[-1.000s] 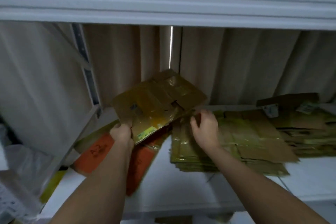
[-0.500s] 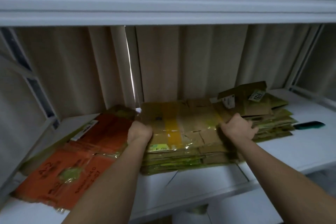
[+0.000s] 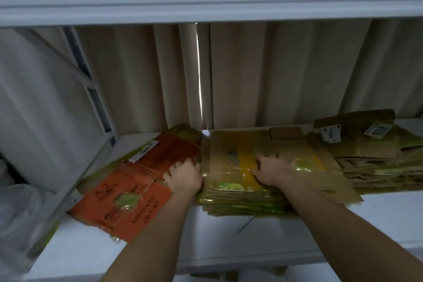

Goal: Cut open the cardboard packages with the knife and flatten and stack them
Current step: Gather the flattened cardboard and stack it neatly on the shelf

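While both hands press down: a flattened box now lies on the middle stack (image 3: 263, 167), where a second ago it was held tilted in the air.
Left hand (image 3: 183, 177): fingers spread, at the stack's left edge, half over the orange cardboard (image 3: 128, 192) beside it.
Right hand (image 3: 271, 170): fingers spread flat on top of the stack, on the yellow tape (image 3: 246, 155); half a second ago it gripped the stack's right side.
Stack: mid-shelf, against the curtain (image 3: 263, 71), near the shelf's (image 3: 229, 240) front edge.
Other pile (image 3: 370, 158): toward the shelf's right end, overlapped by the stack.
Knife: not visible in this view.
Meaning: this box looks flattened and stacked; I judge the pressing is the last of this step, and another package would come next.
Risk: springy flaps may lift once the hands let go.
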